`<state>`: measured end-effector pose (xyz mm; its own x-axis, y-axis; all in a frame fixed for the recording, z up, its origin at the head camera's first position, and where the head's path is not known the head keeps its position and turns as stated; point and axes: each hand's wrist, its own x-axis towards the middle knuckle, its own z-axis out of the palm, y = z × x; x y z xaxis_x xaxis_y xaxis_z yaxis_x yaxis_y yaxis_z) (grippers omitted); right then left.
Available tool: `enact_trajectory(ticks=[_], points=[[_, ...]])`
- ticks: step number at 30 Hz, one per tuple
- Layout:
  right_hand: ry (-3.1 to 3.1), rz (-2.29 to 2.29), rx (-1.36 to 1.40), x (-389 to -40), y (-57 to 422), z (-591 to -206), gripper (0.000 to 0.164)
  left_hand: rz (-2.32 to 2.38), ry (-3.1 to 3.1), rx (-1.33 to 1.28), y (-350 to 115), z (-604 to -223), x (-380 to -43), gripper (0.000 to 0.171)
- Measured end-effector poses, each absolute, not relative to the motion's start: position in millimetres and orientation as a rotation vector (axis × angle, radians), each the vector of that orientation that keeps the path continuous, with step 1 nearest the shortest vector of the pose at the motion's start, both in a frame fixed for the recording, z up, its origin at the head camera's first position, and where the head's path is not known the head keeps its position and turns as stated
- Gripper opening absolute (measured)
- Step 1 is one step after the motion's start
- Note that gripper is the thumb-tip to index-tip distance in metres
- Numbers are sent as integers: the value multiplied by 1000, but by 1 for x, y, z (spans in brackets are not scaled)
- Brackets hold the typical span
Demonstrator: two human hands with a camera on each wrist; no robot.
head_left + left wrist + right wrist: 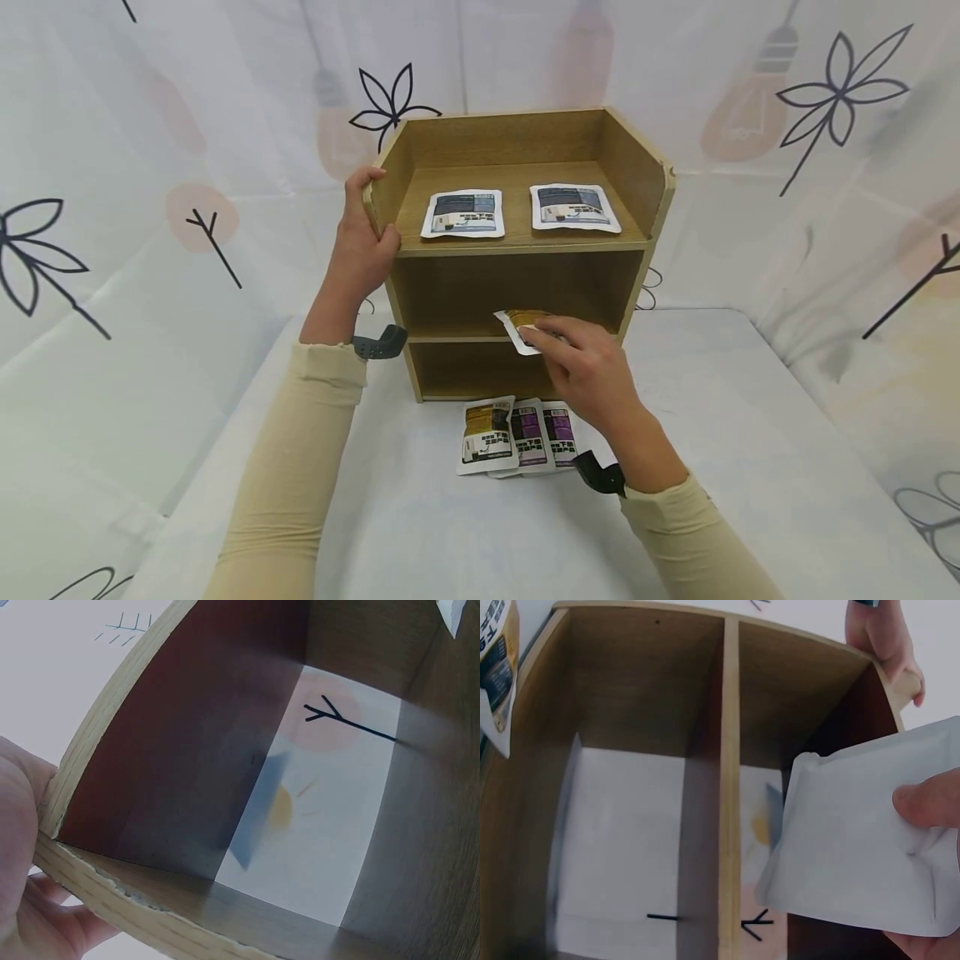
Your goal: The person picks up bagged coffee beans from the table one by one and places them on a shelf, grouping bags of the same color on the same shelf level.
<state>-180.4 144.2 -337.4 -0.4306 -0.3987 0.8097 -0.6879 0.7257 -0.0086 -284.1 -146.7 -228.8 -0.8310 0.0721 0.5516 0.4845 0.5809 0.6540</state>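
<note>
A wooden shelf unit (525, 248) stands on the table, and my left hand (362, 250) grips the edge of its left side panel. In the left wrist view the thumb and fingers lie on either side of that corner. My right hand (592, 371) pinches a white-edged pouch (513, 327) with a yellow-brown front, held before the middle compartment. Its plain white back (847, 832) faces the right wrist camera, the thumb pressing on it. Several pouches lie on the table below: a yellow-and-black one (487, 437) overlaps a purple one (534, 437), with another purple pouch (560, 433) beside them.
Two blue-grey pouches (463, 213) (573, 207) lie apart on the top board, between raised side panels. The middle compartment (457, 296) and lower compartment (450, 371) face me. White patterned cloth (247, 100) hangs behind and at both sides of the white table (712, 400).
</note>
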Motion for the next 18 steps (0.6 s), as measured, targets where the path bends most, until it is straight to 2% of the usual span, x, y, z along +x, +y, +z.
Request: enact_trajectory(ticks=[18], points=[[-2099, 408, 709, -194, 155, -354, 34, -1173, -2307, -472, -147, -230, -284, 63]])
